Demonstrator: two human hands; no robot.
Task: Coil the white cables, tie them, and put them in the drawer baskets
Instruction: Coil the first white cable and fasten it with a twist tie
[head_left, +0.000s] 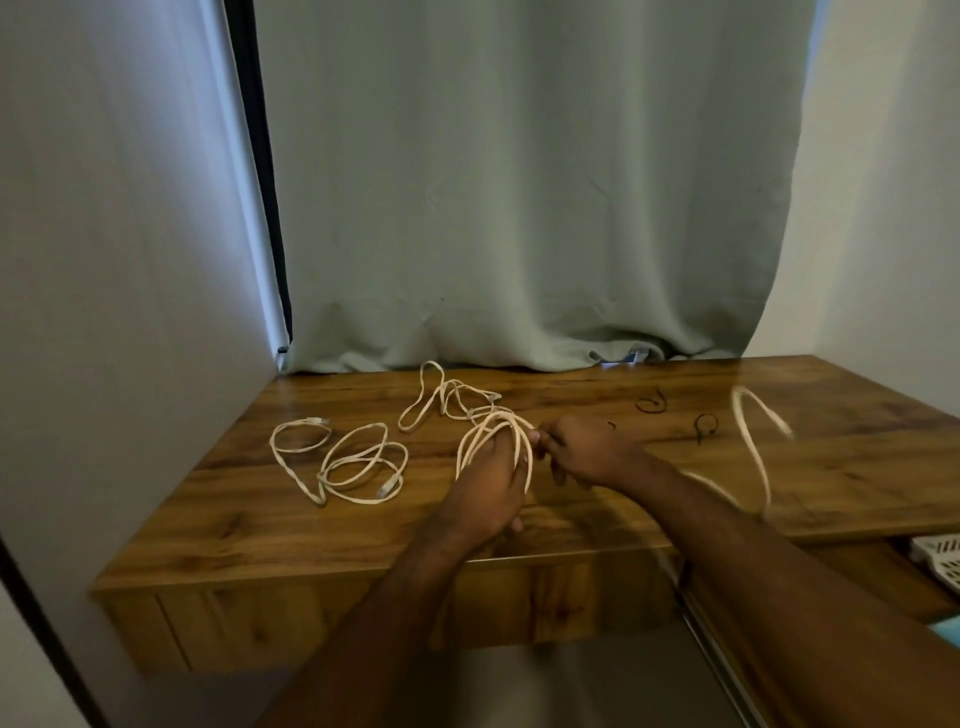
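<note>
My left hand (488, 493) grips a bundle of white cable loops (485, 436) above the middle of the wooden desk (260, 519). My right hand (582, 452) pinches the same cable beside the loops; its free tail (753, 441) arcs blurred in the air to the right. Two more white cables lie loose on the desk: one tangled at the left (353, 462), one at the back centre (447, 397). Two dark ties (650, 402) (704, 425) lie at the back right. A white basket (940, 558) shows in the open drawer at the right edge.
A grey-green curtain (519, 208) hangs behind the desk, with walls close on both sides. The open drawer (883, 577) juts out at the lower right, under my right forearm. A closed drawer front (311, 613) runs along the desk's near side.
</note>
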